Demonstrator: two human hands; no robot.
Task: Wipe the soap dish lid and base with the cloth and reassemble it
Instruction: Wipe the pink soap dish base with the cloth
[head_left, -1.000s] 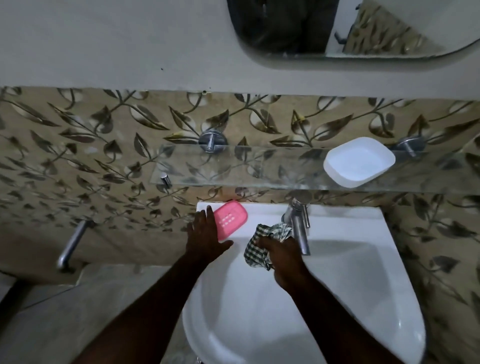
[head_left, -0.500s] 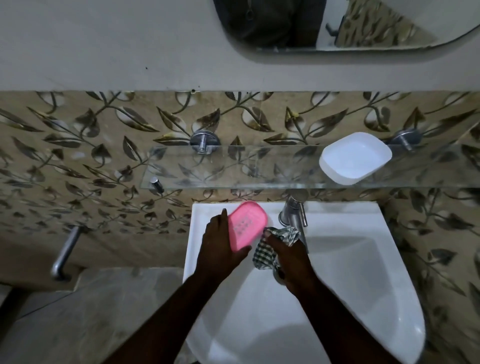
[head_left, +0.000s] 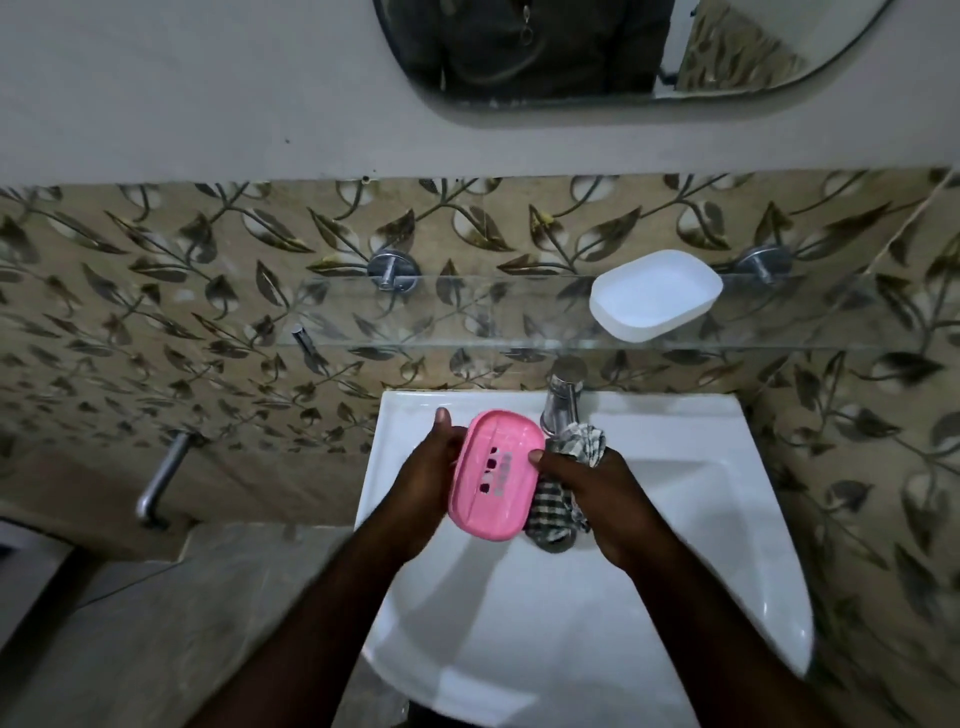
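Note:
My left hand (head_left: 423, 483) grips the pink soap dish part (head_left: 496, 475), which has several drain holes, and holds it tilted above the white sink (head_left: 675, 519). My right hand (head_left: 597, 493) holds the checked cloth (head_left: 558, 512) bunched against the pink part's right edge, with the thumb on its rim. The white soap dish part (head_left: 654, 293) lies hollow side up on the glass shelf (head_left: 467, 317) at the upper right, away from both hands.
A chrome tap (head_left: 561, 397) stands at the back of the sink, just behind the cloth. A mirror (head_left: 623, 47) hangs on the wall above. A metal pipe (head_left: 161, 480) sticks out of the tiled wall at the left.
My left hand lifted the pink part from the sink's back left ledge and brought it over the basin. My right hand moved the cloth against it.

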